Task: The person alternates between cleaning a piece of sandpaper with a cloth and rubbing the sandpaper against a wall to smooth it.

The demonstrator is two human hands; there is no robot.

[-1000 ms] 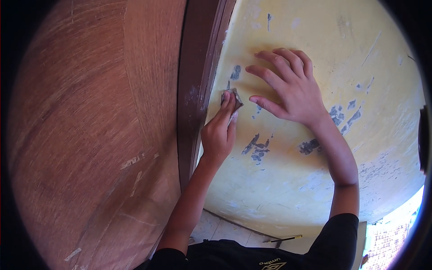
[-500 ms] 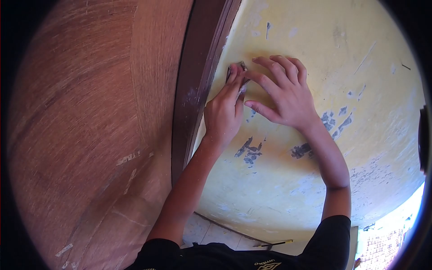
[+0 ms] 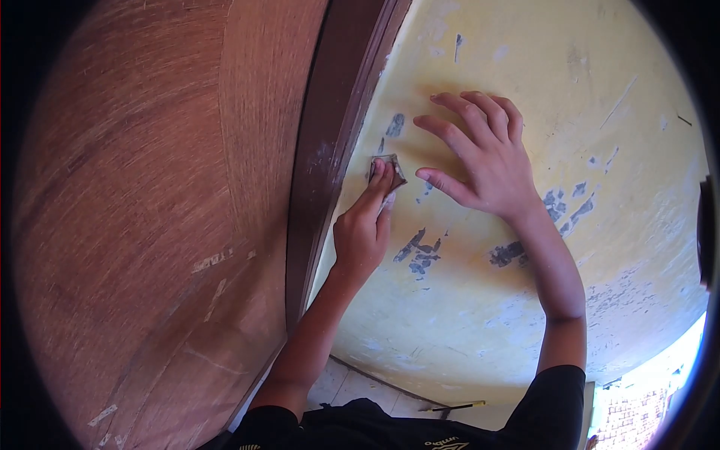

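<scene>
My left hand (image 3: 363, 225) presses a small, folded brownish piece, perhaps sandpaper (image 3: 398, 177), flat on the yellow wall (image 3: 465, 322) close to the dark door frame. Its fingertips lie on top of the piece. To the right, my right hand (image 3: 484, 161) rests against the wall with fingers spread and nothing in it. Grey patches of chipped paint (image 3: 395, 125) show just above the left fingertips, and more (image 3: 420, 251) lie below, between my forearms.
A brown wooden door (image 3: 150, 187) fills the left side, beside its dark frame (image 3: 322, 150). At the bottom, a thin yellow and black tool (image 3: 469, 406) lies near the pale floor tiles (image 3: 360, 388). Bright daylight enters at the lower right.
My left hand has moved down the wall with the folded piece, away from my right hand, uncovering a grey patch. My right hand keeps almost the same place, its fingers spread.
</scene>
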